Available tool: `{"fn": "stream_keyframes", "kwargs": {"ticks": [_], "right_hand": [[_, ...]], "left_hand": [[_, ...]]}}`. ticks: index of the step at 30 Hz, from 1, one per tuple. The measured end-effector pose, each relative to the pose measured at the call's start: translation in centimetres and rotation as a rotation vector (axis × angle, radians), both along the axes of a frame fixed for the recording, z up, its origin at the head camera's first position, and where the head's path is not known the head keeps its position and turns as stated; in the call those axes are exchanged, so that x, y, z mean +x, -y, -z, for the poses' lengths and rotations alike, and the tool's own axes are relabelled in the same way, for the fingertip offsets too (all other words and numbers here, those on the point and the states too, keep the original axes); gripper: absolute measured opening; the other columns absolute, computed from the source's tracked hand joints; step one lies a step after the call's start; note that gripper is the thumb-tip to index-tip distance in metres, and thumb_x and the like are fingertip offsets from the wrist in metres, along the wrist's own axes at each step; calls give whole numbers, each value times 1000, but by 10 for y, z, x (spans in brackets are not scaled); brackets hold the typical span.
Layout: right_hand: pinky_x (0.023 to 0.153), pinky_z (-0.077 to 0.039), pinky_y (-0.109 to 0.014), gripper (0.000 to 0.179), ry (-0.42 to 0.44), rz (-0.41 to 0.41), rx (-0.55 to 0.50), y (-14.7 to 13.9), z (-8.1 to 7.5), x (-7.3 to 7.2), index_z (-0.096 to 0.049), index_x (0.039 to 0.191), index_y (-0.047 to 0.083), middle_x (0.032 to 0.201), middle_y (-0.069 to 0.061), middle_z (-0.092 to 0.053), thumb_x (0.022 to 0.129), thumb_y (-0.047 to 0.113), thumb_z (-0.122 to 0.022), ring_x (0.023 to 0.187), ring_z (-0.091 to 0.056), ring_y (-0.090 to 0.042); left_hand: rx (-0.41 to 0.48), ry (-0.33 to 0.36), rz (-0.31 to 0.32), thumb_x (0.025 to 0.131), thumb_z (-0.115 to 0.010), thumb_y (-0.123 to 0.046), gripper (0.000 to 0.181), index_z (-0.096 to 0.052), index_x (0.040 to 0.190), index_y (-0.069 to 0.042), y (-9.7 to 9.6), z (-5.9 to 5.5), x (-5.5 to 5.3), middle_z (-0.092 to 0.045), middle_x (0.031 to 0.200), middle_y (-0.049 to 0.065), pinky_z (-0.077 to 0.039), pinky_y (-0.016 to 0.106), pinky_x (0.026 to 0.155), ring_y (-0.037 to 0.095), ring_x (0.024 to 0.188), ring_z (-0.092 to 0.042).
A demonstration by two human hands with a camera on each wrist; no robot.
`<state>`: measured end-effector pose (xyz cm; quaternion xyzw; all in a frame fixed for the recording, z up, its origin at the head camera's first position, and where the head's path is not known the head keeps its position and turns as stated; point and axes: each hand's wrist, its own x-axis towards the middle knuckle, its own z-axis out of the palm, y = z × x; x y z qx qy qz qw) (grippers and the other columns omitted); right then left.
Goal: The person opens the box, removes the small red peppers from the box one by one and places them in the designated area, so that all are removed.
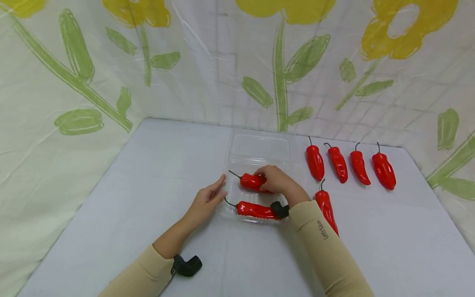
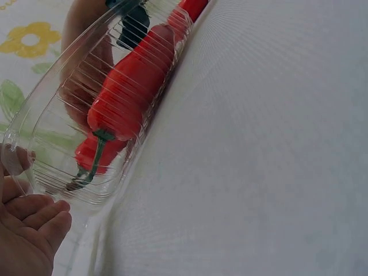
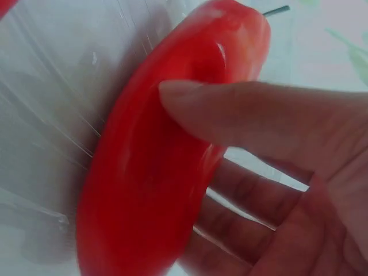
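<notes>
A clear plastic box (image 1: 231,196) lies on the table with its lid folded back. Inside it, my right hand (image 1: 275,179) holds a long red pepper (image 1: 249,182), thumb on one side and fingers round the other; its green stem points left. Along the box's front wall lies a second red pepper (image 1: 254,210), its stem also to the left and its right end partly behind the black wrist camera. At the box's left end is my left hand (image 1: 205,201), fingers loosely extended against the plastic, as the left wrist view shows.
The lid (image 1: 261,146) lies flat behind the box. Right of it, several red peppers (image 1: 337,165) stand in a row, stems away from me. One more pepper (image 1: 326,210) lies beside my right forearm, partly hidden. A flowered sheet (image 1: 208,82) hangs behind the white table (image 1: 148,165).
</notes>
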<state>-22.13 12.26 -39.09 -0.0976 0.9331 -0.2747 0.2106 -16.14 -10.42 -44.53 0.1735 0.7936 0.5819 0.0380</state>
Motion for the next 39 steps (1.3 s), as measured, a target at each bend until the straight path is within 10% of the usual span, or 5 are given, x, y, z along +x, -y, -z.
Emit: {"fn": "stream_keyframes", "kwargs": {"ticks": [39], "right_hand": [[77,-47,-27,49,-11,-133,-60,-17,-12,6,-50,135,15,118,-10,-60,88,14,-61,102,-49,-23]], "left_hand": [[9,0,-9,93,-55,-8,52,-36,140,3,-1,1,-1,-35,147,15,-33,36,107,26,135,-36]]}}
